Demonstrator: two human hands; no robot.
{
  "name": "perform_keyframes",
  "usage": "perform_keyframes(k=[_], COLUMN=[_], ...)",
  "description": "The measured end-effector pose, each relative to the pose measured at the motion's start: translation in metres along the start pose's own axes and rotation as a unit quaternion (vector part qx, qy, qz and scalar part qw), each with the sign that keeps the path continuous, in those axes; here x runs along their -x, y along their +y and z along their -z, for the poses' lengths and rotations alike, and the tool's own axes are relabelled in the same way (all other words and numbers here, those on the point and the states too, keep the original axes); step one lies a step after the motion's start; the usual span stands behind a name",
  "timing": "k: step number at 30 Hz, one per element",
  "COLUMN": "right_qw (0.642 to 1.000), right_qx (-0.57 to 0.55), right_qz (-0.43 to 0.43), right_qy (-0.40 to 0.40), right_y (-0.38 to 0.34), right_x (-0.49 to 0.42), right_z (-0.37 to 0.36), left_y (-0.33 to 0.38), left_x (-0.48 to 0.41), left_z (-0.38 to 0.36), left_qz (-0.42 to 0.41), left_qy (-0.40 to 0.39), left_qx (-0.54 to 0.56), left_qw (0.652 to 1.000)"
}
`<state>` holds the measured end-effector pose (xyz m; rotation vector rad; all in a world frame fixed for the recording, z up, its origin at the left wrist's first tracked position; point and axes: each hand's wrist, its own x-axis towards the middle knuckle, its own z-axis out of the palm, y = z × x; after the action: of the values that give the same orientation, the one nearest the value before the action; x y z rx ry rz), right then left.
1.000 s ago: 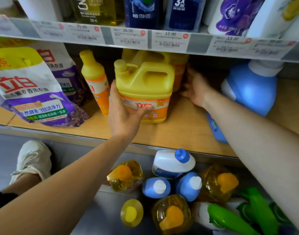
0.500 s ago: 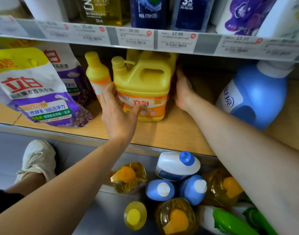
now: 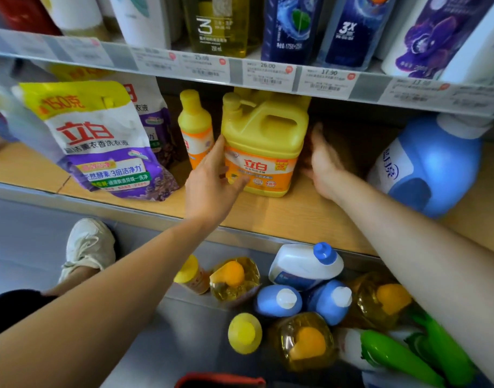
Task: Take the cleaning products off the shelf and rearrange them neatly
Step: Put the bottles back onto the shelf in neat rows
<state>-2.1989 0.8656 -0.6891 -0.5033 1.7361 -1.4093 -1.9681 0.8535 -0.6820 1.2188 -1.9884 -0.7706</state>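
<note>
The person is squaring up the yellow jug (image 3: 264, 144), which is standing upright on the wooden shelf (image 3: 282, 217), just right of a slim bottle (image 3: 195, 127) and well left of a tilted blue jug (image 3: 430, 166). The left hand (image 3: 212, 186) is bracing the jug's front left corner: its fingers are lying fairly straight and together up the left side while the thumb is spreading across the orange label, so it is pressing rather than clamping. The right hand (image 3: 323, 166) is waiting at the jug's right side with fingers looking straight and loosely together; motion blur is hiding whether it is touching the plastic. This appears to be the rearranging step, with the jug being nudged into line beside the bottle. Many products are lying in a heap on the floor (image 3: 304, 264) below the shelf edge, so much of the task seems to be remaining. Next, the hands are probably needing to let go without rocking the jug, then reach down for another product and stand it in the free stretch of shelf to the right.
</note>
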Motion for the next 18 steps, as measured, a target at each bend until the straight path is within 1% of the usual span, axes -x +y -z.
perform_keyframes(k=[2,4,5,7,9,10,11,12,14,15,16,18], right_qw=[0.997,0.980,0.968,0.948,0.929,0.914,0.891,0.859,0.795,0.778,0.774,0.784], right_qx=[0.021,0.093,0.126,0.179,0.244,0.287,0.341,0.397,0.482,0.505,0.515,0.515], right_qz=[0.070,0.170,0.212,0.262,0.268,0.260,0.247,0.235,0.217,0.211,0.207,0.201], right_qy=[0.016,0.036,0.035,-0.004,-0.075,-0.120,-0.171,-0.222,-0.297,-0.309,-0.305,-0.284], right_y=[0.009,0.015,0.017,0.025,0.032,0.037,0.041,0.047,0.062,0.069,0.074,0.078], right_x=[0.037,0.073,0.089,0.120,0.147,0.158,0.166,0.173,0.182,0.185,0.186,0.187], right_z=[0.007,0.012,0.013,0.007,-0.003,-0.008,-0.013,-0.018,-0.028,-0.032,-0.035,-0.041], left_y=[-0.011,-0.025,-0.032,-0.046,-0.057,-0.062,-0.066,-0.069,-0.075,-0.077,-0.079,-0.084], left_x=[0.011,0.024,0.030,0.047,0.066,0.075,0.084,0.091,0.102,0.104,0.105,0.104], left_z=[0.020,0.040,0.050,0.068,0.083,0.087,0.090,0.091,0.091,0.091,0.092,0.097], left_qz=[0.000,0.010,0.009,0.008,0.013,0.013,0.007,-0.002,-0.014,-0.008,0.005,0.037], left_qy=[-0.041,-0.086,-0.121,-0.215,-0.303,-0.329,-0.343,-0.343,-0.314,-0.295,-0.278,-0.260], left_qx=[0.010,-0.008,-0.019,-0.052,-0.108,-0.143,-0.176,-0.202,-0.222,-0.218,-0.208,-0.183], left_qw=[0.999,0.996,0.992,0.975,0.947,0.933,0.923,0.917,0.923,0.930,0.938,0.948])
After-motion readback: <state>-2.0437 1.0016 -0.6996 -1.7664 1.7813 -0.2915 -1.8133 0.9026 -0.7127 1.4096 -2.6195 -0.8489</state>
